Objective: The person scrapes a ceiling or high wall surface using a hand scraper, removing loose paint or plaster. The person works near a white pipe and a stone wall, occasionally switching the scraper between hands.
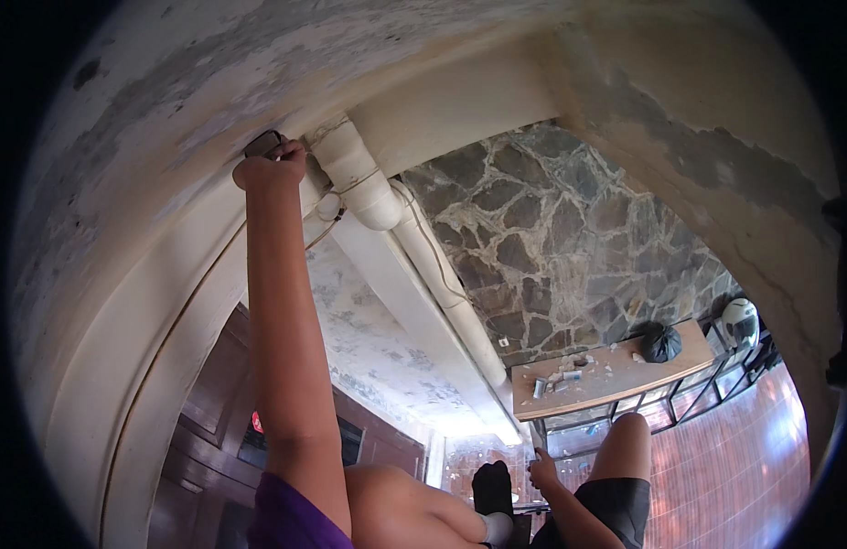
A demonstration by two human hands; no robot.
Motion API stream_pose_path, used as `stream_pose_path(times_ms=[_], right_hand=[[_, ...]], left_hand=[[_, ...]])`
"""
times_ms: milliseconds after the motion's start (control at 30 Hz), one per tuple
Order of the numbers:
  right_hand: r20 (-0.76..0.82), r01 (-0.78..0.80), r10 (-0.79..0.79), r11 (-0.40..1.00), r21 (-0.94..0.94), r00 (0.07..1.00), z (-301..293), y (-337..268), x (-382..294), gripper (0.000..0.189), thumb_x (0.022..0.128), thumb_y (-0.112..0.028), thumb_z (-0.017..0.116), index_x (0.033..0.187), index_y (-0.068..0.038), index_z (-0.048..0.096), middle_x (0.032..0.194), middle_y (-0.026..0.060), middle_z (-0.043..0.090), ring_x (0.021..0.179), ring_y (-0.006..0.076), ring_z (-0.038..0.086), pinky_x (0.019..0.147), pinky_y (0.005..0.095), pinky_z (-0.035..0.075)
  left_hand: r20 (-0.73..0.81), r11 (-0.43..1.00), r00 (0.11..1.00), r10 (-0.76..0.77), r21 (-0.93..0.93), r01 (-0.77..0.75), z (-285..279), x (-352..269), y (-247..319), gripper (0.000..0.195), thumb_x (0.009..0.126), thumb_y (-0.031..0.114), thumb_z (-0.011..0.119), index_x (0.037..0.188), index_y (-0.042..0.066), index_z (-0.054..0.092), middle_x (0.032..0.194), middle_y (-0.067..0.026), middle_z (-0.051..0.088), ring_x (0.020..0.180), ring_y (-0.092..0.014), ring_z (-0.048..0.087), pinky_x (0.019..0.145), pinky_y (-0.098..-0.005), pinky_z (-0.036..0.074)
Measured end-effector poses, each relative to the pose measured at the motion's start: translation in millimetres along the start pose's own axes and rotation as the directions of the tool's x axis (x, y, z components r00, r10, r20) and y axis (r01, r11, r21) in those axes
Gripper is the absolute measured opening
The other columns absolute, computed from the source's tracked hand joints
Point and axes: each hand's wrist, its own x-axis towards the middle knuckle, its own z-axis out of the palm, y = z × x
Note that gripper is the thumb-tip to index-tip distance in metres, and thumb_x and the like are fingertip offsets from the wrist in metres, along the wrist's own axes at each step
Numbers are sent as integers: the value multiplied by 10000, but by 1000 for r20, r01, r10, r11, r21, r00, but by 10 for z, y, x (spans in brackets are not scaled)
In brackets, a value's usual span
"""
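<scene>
My left hand [279,163] is raised at the upper left, its fingers closed around a grey-brown block-like object [262,144] held against the stained, patchy wall [190,110]. The exact kind of that object cannot be told. Just right of the hand runs a thick white pipe [355,171], with a thin cable looped beside it. Low in the view, my right hand [545,472] has curled fingers near a narrow dark upright by the table's end; whether it grips anything is unclear. My bent knees and a foot in a black sock [492,486] show below.
A wooden-topped table [602,377] bears debris flakes, small box-like pieces and a black plastic bag [660,343]. A white helmet [741,322] lies beyond its far end. Behind stands a stone wall [567,226]. Brown panelled doors [204,398] are at lower left, reddish tiled floor [732,439] at lower right.
</scene>
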Motion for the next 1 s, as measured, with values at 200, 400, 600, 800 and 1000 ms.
stream_pose_path(times_ms=[200,400,600,800,1000], right_hand=[[0,158,-165,943,-293,986,29,111,36,480,746,-70,475,1226,-66,476,983,227,605,783,305,625,668,373,494],[63,80,-69,980,-180,996,-10,131,8,467,747,-82,477,1213,-44,476,1058,234,583,898,352,601,765,380,480],[44,146,-139,946,-290,989,-9,242,84,464,749,-87,477,1211,-40,472,1102,254,552,1043,382,527,893,404,419],[44,306,-310,889,-340,950,10,540,307,475,757,-58,472,1231,-86,461,791,151,555,633,231,491,527,342,379],[81,363,-358,864,-349,930,49,718,485,491,764,-49,474,1248,-127,452,599,74,532,405,141,457,328,297,343]], left_hand=[[-3,998,1000,-29,-62,29,19,-76,10,253,850,266,329,858,87,508,702,-63,464,576,-185,435,441,-254,310],[78,999,995,-55,3,55,35,-198,87,258,859,293,321,832,115,505,694,-58,460,552,-172,412,428,-247,307],[37,1000,999,11,-16,-11,-27,-193,268,231,834,280,341,815,131,517,690,-40,466,568,-171,421,437,-253,304],[-64,999,998,2,-49,-5,-118,-334,514,227,805,298,377,798,138,538,693,-5,484,593,-170,445,440,-263,294],[-150,996,986,77,-41,-84,-208,-526,765,232,817,279,365,791,117,528,705,-33,513,596,-171,474,440,-271,290]])
